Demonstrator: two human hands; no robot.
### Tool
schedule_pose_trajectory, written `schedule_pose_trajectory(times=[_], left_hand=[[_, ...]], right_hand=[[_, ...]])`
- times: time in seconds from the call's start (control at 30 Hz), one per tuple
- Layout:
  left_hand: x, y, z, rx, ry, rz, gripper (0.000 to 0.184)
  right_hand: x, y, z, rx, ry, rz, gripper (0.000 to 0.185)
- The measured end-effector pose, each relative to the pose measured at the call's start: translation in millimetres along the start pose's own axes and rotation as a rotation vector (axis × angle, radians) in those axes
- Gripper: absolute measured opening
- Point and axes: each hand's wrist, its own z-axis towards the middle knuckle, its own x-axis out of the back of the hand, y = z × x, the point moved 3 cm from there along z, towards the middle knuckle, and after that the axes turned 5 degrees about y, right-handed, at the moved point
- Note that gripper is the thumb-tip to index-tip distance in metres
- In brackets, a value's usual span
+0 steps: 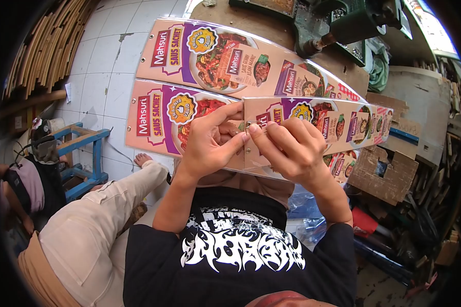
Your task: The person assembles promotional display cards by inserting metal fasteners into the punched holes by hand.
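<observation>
A small metal wire ring (250, 124) shows at the left edge of the top printed panel (277, 108), near a metal eyelet. My right hand (294, 146) pinches the ring between thumb and curled fingers. My left hand (207, 140) is closed at the same edge, its thumb tip against the ring and its other fingers partly hidden. Beneath my hands lies a second "Mahsuri Saus Sachet" panel (149, 116). Above it rests another matching panel (161, 53), with eyelets along its left end. The panels are long, glossy and tapered to the right.
A green machine (338, 30) stands on the worktable (230, 13) at the top. Another person's trousered leg (102, 220) and bare foot (143, 159) are at left, near a blue stool (95, 153). Wooden strips (46, 41) are stacked top left; a worn board (384, 171) lies right.
</observation>
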Motion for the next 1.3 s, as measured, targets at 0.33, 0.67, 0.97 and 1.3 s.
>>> schedule_pose_trajectory(times=[0.33,0.67,0.97,1.3], left_hand=[[-3.0,4.0,-1.5,0.038,0.008,-0.011,0.051],[-0.1,0.4,-0.4,-0.011,0.039,-0.042,0.054],[-0.4,0.6,-2.1,-0.017,0.024,-0.044,0.053],[-0.8,-3.0,-3.3,0.018,0.013,-0.029,0.052]], right_hand=[[-11.4,4.9,-17.2,-0.248,0.092,0.27,0.037],[-27.9,-35.5,-22.1,-0.652,0.379,0.291,0.019],[-19.7,-19.5,-25.1,-0.724,0.237,0.439,0.024],[-8.8,22.3,-8.2,-0.18,-0.008,0.267,0.033]])
